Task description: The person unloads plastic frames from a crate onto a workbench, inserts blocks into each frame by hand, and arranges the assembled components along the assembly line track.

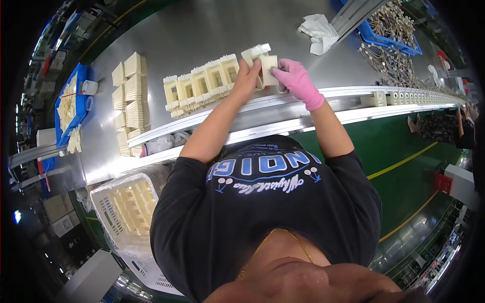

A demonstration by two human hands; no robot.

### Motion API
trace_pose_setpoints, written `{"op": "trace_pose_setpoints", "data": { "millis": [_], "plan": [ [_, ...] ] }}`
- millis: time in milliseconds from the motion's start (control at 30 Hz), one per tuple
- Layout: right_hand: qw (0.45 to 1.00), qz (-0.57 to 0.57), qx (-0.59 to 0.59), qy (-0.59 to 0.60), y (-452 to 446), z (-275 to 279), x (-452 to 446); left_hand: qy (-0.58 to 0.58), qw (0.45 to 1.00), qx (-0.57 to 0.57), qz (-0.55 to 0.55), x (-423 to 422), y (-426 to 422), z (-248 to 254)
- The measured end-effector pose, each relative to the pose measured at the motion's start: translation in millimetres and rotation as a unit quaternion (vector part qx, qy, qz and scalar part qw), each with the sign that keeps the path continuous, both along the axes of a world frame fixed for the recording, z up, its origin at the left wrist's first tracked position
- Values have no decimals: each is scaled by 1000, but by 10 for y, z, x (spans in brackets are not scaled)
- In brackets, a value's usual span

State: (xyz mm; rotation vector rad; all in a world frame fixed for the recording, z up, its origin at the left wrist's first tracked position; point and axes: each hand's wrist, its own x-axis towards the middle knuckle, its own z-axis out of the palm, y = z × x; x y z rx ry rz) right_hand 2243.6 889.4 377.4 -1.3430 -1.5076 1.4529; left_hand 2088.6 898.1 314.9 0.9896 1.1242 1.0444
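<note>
Cream plastic piece point(270, 69) is held up between the person's two hands, just above the near edge of the counter point(217, 38). The bare left hand point(246, 81) is closed on its left side, fingers curled, while the right hand point(298, 82), in a pink glove, pinches its right edge with the thumb on the flat face. A white part point(256, 51) shows just beyond the left fingers; they hide its base, so I cannot tell whether it joins the held piece. Nearer the body, a metal rail point(275, 102) runs along the edge. Beside the left hand stands a row of cream frames point(196, 89), set close together. Farther left lie ribbed cream stacks point(134, 87), and past them a blue bin point(81, 115) with more pale parts. Beyond the hands, a crumpled white cloth point(319, 33) lies near a metal post, with bundled cables point(388, 24) in a blue tray farther right.
</note>
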Motion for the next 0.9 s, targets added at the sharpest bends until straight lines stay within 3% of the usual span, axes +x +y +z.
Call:
{"op": "trace_pose_setpoints", "data": {
  "millis": [33, 133, 167, 300, 567, 767, 867, 900],
  "plan": [
    [993, -15, 46, -105, -3, -66, -59, -7, 1000, 17, 6, 42, -51, 13],
    [949, -75, 289, -101, -84, -427, -238, 47, 993, 108, 14, 53, -132, 133],
    [962, -43, 243, -117, -126, -345, -241, 45, 991, 123, 5, 31, -86, 55],
    [931, -63, 337, -124, -156, -334, -252, 54, 978, 200, 8, -21, -38, -15],
    [903, -51, 409, -122, -125, -294, -270, -1, 988, 155, 8, -66, -30, -8],
    [967, 54, 222, -114, -52, -159, -173, -92, 995, 31, -21, -40, -30, 32],
    [990, 122, 67, 19, -81, 131, -79, -128, 988, -27, -80, -66, -54, 89],
    [993, 92, 76, 15, -73, 134, -27, -141, 983, -46, -106, -75, -63, 102]
  ]
}}
